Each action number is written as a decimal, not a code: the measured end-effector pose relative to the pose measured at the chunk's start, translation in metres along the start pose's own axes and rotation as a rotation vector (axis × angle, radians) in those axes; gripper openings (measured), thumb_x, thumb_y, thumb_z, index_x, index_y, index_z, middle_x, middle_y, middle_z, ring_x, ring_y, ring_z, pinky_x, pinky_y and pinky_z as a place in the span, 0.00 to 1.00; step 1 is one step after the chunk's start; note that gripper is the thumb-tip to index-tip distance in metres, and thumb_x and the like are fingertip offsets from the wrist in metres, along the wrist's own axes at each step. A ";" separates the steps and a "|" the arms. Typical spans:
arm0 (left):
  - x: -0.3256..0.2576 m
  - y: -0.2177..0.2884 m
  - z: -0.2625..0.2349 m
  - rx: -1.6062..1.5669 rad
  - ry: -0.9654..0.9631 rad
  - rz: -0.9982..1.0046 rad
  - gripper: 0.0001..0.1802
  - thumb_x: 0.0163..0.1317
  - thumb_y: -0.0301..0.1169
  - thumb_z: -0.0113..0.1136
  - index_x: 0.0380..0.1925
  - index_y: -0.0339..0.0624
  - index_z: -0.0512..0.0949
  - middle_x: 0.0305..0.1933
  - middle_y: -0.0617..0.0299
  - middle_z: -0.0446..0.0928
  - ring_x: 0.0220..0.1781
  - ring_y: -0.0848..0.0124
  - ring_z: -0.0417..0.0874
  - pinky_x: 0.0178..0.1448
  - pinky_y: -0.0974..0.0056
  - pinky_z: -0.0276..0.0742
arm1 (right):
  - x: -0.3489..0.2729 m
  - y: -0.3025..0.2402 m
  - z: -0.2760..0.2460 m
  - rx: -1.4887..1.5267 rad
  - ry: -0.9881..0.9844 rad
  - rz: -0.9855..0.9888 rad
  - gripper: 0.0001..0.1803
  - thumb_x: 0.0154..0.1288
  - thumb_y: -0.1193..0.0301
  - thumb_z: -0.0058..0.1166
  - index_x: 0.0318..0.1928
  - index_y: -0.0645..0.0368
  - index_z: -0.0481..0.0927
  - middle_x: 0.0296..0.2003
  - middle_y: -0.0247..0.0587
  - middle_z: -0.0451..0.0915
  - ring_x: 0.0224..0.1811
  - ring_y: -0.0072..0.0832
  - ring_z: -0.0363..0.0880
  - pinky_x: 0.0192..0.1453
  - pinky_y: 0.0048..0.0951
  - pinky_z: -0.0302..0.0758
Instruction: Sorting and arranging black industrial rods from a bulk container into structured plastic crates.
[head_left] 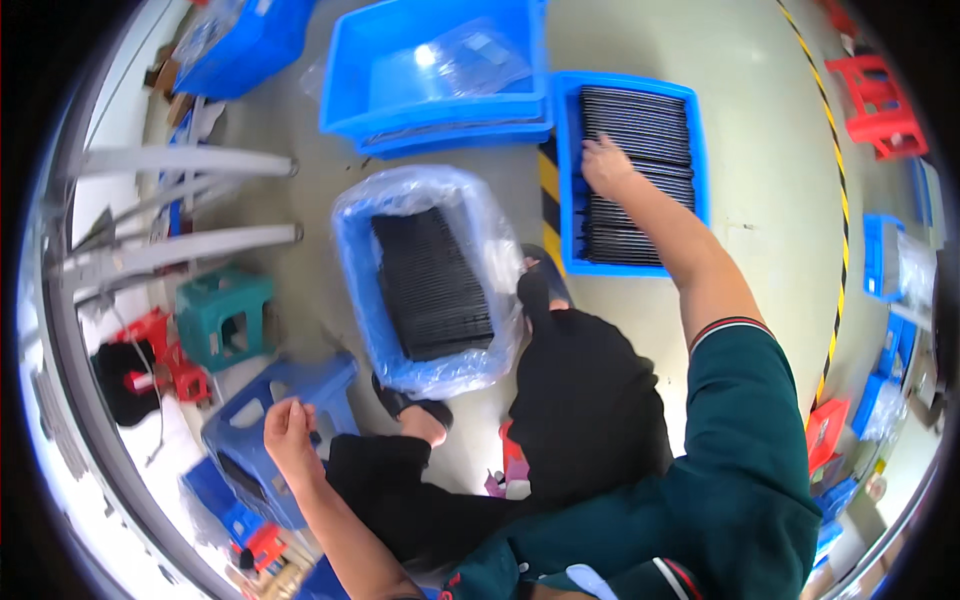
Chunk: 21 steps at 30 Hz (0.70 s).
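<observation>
My right grip (606,168) reaches over black pieces (637,118) in a blue bin (703,185); my left grip (290,434), loosely curled, hangs by a blue stool (328,384).

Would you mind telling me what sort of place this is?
Probably a factory or workshop: the blue crate under the right hand and the bag-lined blue tub both hold rows of black parts, and striped hazard tape marks the floor.

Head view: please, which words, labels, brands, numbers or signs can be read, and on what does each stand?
None can be read.
Pale label-like patch on the clear bag in the upper blue bin: too blurred.
Black pieces by the right hand: no lettering visible.
Yellow-black floor tape: stripes only.
</observation>
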<state>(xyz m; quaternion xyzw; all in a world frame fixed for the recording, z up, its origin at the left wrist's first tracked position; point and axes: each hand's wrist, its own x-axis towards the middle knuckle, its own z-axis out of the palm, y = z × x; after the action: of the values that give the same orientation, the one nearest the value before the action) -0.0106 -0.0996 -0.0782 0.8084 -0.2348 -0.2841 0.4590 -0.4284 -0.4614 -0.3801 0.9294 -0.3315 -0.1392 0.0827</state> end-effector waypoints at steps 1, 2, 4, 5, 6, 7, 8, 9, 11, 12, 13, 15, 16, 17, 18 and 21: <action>0.000 -0.002 0.001 0.023 -0.015 0.020 0.05 0.60 0.26 0.56 0.33 0.34 0.75 0.26 0.61 0.76 0.25 0.79 0.71 0.30 0.75 0.65 | -0.003 0.005 0.003 0.027 -0.019 -0.032 0.13 0.58 0.67 0.44 0.34 0.56 0.83 0.42 0.40 0.79 0.59 0.34 0.67 0.63 0.46 0.58; -0.001 -0.001 -0.004 0.055 -0.009 0.041 0.05 0.60 0.25 0.56 0.33 0.33 0.75 0.26 0.61 0.75 0.25 0.79 0.70 0.30 0.75 0.65 | -0.004 0.005 -0.003 0.051 -0.027 -0.049 0.12 0.58 0.68 0.44 0.35 0.56 0.82 0.45 0.41 0.78 0.60 0.34 0.67 0.63 0.45 0.59; -0.001 0.005 -0.002 -0.017 -0.049 0.051 0.06 0.60 0.25 0.56 0.34 0.33 0.75 0.26 0.61 0.75 0.26 0.79 0.71 0.31 0.75 0.66 | -0.009 0.013 -0.025 0.058 0.004 -0.048 0.13 0.58 0.69 0.44 0.40 0.58 0.79 0.50 0.43 0.75 0.60 0.36 0.66 0.62 0.41 0.61; -0.001 0.008 -0.001 -0.027 -0.046 0.032 0.06 0.60 0.25 0.56 0.34 0.33 0.75 0.27 0.61 0.76 0.26 0.78 0.72 0.32 0.75 0.67 | -0.012 0.017 -0.035 0.055 0.019 -0.038 0.13 0.58 0.70 0.44 0.42 0.58 0.78 0.50 0.43 0.74 0.61 0.36 0.65 0.62 0.41 0.62; -0.001 0.009 -0.002 -0.037 -0.050 0.011 0.06 0.60 0.25 0.56 0.34 0.33 0.75 0.27 0.61 0.77 0.27 0.78 0.73 0.33 0.75 0.67 | -0.010 0.018 -0.058 0.119 -0.070 -0.041 0.11 0.57 0.71 0.45 0.38 0.56 0.80 0.47 0.42 0.77 0.57 0.36 0.70 0.57 0.40 0.66; -0.003 0.009 -0.003 -0.082 -0.058 0.000 0.06 0.60 0.25 0.56 0.34 0.33 0.75 0.28 0.60 0.77 0.28 0.78 0.73 0.34 0.75 0.68 | -0.003 0.016 -0.077 0.074 -0.157 -0.030 0.09 0.56 0.71 0.46 0.34 0.55 0.80 0.42 0.41 0.79 0.50 0.36 0.74 0.52 0.39 0.70; -0.007 0.013 -0.008 -0.125 -0.067 0.001 0.06 0.60 0.25 0.56 0.34 0.33 0.76 0.28 0.60 0.78 0.28 0.78 0.74 0.35 0.74 0.69 | 0.003 0.013 -0.094 0.028 -0.235 -0.011 0.08 0.54 0.72 0.48 0.30 0.55 0.81 0.37 0.40 0.81 0.44 0.36 0.79 0.46 0.38 0.74; -0.011 0.015 -0.015 -0.145 -0.080 0.022 0.06 0.60 0.24 0.55 0.35 0.33 0.76 0.29 0.60 0.78 0.29 0.78 0.75 0.36 0.74 0.69 | 0.012 0.011 -0.105 -0.010 -0.173 -0.038 0.06 0.51 0.73 0.50 0.24 0.54 0.81 0.27 0.38 0.81 0.32 0.36 0.82 0.35 0.37 0.76; -0.018 0.019 -0.022 -0.197 -0.087 0.033 0.06 0.60 0.25 0.56 0.35 0.33 0.76 0.29 0.60 0.78 0.30 0.78 0.76 0.36 0.74 0.69 | 0.032 -0.004 -0.150 -0.006 -0.032 -0.086 0.05 0.50 0.74 0.51 0.23 0.56 0.80 0.25 0.41 0.81 0.30 0.37 0.82 0.31 0.37 0.76; -0.021 0.022 -0.025 -0.233 -0.110 0.056 0.06 0.60 0.25 0.56 0.35 0.33 0.76 0.29 0.60 0.79 0.30 0.78 0.76 0.37 0.74 0.69 | 0.042 -0.019 -0.180 0.041 0.044 -0.118 0.04 0.49 0.74 0.51 0.22 0.58 0.79 0.27 0.45 0.81 0.32 0.39 0.82 0.31 0.39 0.77; -0.024 0.023 -0.028 -0.237 -0.120 0.052 0.06 0.60 0.25 0.56 0.35 0.34 0.76 0.29 0.61 0.79 0.31 0.78 0.77 0.37 0.74 0.69 | 0.054 -0.032 -0.200 0.086 0.103 -0.151 0.04 0.50 0.74 0.51 0.23 0.59 0.79 0.27 0.46 0.80 0.31 0.41 0.81 0.32 0.41 0.76; -0.028 0.029 -0.030 -0.246 -0.109 0.070 0.06 0.60 0.25 0.57 0.36 0.34 0.76 0.29 0.61 0.79 0.31 0.79 0.77 0.37 0.74 0.69 | 0.078 -0.063 -0.227 0.157 0.181 -0.229 0.05 0.49 0.73 0.51 0.25 0.58 0.79 0.29 0.47 0.81 0.32 0.43 0.81 0.33 0.42 0.77; -0.033 0.031 -0.034 -0.231 -0.103 0.091 0.06 0.60 0.25 0.57 0.36 0.35 0.76 0.29 0.62 0.79 0.31 0.79 0.77 0.37 0.74 0.69 | 0.088 -0.083 -0.238 0.190 0.200 -0.281 0.06 0.49 0.73 0.51 0.27 0.57 0.80 0.30 0.47 0.81 0.33 0.44 0.81 0.34 0.42 0.77; -0.034 0.031 -0.040 -0.278 -0.127 0.117 0.06 0.60 0.25 0.57 0.36 0.35 0.76 0.29 0.62 0.79 0.31 0.78 0.78 0.38 0.75 0.70 | 0.099 -0.106 -0.243 0.162 0.132 -0.335 0.07 0.48 0.72 0.51 0.29 0.57 0.81 0.31 0.47 0.81 0.35 0.44 0.81 0.36 0.42 0.78; -0.036 0.030 -0.043 -0.289 -0.112 0.107 0.06 0.60 0.25 0.57 0.36 0.35 0.76 0.29 0.62 0.79 0.31 0.78 0.78 0.38 0.75 0.70 | 0.109 -0.132 -0.245 0.131 0.070 -0.385 0.09 0.48 0.71 0.51 0.31 0.56 0.82 0.33 0.48 0.81 0.36 0.44 0.81 0.38 0.42 0.78; -0.042 0.030 -0.052 -0.362 -0.101 0.085 0.06 0.59 0.24 0.58 0.35 0.35 0.77 0.29 0.63 0.79 0.32 0.78 0.79 0.39 0.75 0.71 | 0.108 -0.217 -0.248 0.196 -0.134 -0.358 0.11 0.49 0.71 0.50 0.33 0.58 0.83 0.36 0.48 0.81 0.39 0.41 0.82 0.40 0.40 0.79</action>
<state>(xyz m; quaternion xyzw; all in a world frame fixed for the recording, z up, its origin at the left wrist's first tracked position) -0.0091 -0.0547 -0.0203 0.6866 -0.2366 -0.3424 0.5961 -0.1419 -0.3485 -0.2206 0.9658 -0.1778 -0.1803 -0.0564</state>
